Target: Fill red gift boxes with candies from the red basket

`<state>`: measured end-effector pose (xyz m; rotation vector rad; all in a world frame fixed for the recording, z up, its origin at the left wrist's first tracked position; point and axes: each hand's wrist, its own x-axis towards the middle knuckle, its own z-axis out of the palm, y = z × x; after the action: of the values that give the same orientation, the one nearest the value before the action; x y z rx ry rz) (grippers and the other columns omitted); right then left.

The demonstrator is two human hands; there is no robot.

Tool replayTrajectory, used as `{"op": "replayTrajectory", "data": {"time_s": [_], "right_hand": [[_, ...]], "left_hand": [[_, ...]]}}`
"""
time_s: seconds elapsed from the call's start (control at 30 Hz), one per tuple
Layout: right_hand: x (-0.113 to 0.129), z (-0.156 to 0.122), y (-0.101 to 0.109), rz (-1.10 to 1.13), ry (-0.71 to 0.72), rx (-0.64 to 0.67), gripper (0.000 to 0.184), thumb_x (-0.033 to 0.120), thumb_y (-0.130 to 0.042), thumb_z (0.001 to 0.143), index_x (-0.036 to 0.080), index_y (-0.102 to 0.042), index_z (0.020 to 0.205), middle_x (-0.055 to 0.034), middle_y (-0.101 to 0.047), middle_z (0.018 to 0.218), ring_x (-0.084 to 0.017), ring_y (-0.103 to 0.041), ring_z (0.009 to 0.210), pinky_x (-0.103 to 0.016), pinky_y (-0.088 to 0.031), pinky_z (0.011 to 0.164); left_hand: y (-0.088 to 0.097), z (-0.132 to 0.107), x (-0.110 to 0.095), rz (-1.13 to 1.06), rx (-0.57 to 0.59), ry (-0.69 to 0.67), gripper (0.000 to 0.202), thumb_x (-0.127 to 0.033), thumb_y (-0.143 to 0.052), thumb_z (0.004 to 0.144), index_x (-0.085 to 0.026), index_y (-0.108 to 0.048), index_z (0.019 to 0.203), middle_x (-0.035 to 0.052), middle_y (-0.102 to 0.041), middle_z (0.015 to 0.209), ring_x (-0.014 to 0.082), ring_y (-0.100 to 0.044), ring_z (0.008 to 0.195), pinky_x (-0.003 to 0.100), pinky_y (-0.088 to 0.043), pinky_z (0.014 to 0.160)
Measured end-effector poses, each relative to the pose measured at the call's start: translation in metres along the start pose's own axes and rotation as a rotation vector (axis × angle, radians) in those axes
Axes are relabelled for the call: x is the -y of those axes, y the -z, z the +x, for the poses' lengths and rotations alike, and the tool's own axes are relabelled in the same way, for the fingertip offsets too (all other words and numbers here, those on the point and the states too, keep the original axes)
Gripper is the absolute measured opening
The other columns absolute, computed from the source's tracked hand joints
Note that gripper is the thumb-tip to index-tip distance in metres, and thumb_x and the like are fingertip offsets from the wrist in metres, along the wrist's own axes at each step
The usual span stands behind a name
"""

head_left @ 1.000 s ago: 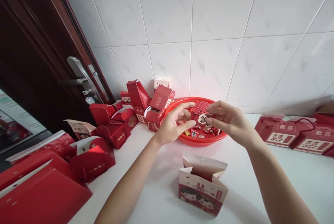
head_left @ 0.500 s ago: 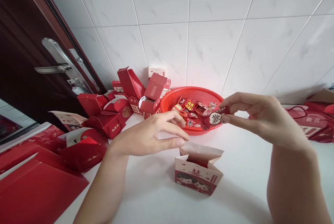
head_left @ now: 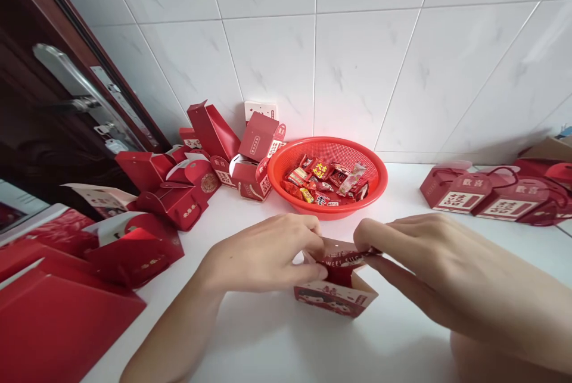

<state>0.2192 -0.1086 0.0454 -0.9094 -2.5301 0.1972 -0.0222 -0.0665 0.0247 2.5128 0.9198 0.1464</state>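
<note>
A small open candy box (head_left: pixel 328 302), cream and red with printed figures, stands on the white table in front of me. My right hand (head_left: pixel 420 264) pinches a dark red candy packet (head_left: pixel 344 259) with pale lettering, held right at the box's opening. At the left rim of the same box is my left hand (head_left: pixel 268 252), its thumb and fingers closed on the edge. My fingers hide part of the packet and the box's left side. Behind both hands sits a red plastic basket (head_left: pixel 379 183) with several wrapped candies (head_left: pixel 328 174) in it.
Red gift boxes (head_left: pixel 179 204) crowd the table's left side, some with lids up. More red boxes with handles (head_left: pixel 500 195) stand at the right. A tiled wall (head_left: pixel 353 73) rises behind, and a dark door (head_left: pixel 27 91) with a metal handle is at the left.
My right hand has brought the packet from over the basket down to the box opening. My left hand has moved onto the box rim and closed. The view has shifted slightly.
</note>
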Motion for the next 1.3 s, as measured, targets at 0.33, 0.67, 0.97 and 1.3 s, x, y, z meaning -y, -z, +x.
{"op": "replayTrajectory", "data": {"time_s": [0.33, 0.67, 0.97, 1.3], "right_hand": [[0.020, -0.023, -0.004, -0.059, 0.123, 0.045, 0.013, 0.021, -0.053, 0.096, 0.027, -0.056, 0.085, -0.0024, -0.067, 0.075, -0.019, -0.058, 0.057, -0.032, -0.045, 0.051], [0.025, -0.018, -0.006, -0.060, 0.136, 0.104, 0.017, 0.020, -0.049, 0.096, 0.026, -0.050, 0.080, 0.0009, -0.061, 0.067, -0.015, -0.045, 0.046, -0.030, -0.036, 0.044], [0.028, -0.006, -0.021, -0.339, 0.194, 0.085, 0.028, -0.005, -0.056, 0.073, 0.023, -0.055, 0.073, -0.0007, -0.063, 0.063, -0.018, -0.048, 0.040, -0.035, -0.024, 0.038], [0.026, -0.005, -0.018, -0.523, 0.172, 0.083, 0.032, -0.004, -0.064, 0.059, 0.023, -0.057, 0.073, -0.0026, -0.060, 0.058, -0.020, -0.043, 0.036, -0.037, -0.020, 0.036]], "left_hand": [[-0.016, -0.033, -0.026, 0.039, -0.004, 0.113, 0.020, -0.039, -0.076, 0.085, -0.028, -0.066, 0.098, -0.0001, -0.063, 0.104, 0.0211, -0.060, 0.089, 0.030, -0.043, 0.072], [-0.021, -0.035, -0.027, 0.016, -0.074, 0.122, 0.023, -0.046, -0.070, 0.088, -0.028, -0.066, 0.102, 0.0027, -0.062, 0.103, 0.0220, -0.059, 0.086, 0.031, -0.044, 0.071], [-0.028, -0.038, -0.031, 0.104, -0.068, 0.130, 0.024, -0.044, -0.074, 0.086, -0.026, -0.061, 0.097, 0.0045, -0.060, 0.103, 0.0255, -0.059, 0.089, 0.033, -0.041, 0.066], [-0.026, -0.036, -0.029, 0.111, -0.074, 0.138, 0.027, -0.045, -0.074, 0.086, -0.026, -0.062, 0.101, 0.0039, -0.060, 0.104, 0.0248, -0.061, 0.089, 0.034, -0.042, 0.067]]}}
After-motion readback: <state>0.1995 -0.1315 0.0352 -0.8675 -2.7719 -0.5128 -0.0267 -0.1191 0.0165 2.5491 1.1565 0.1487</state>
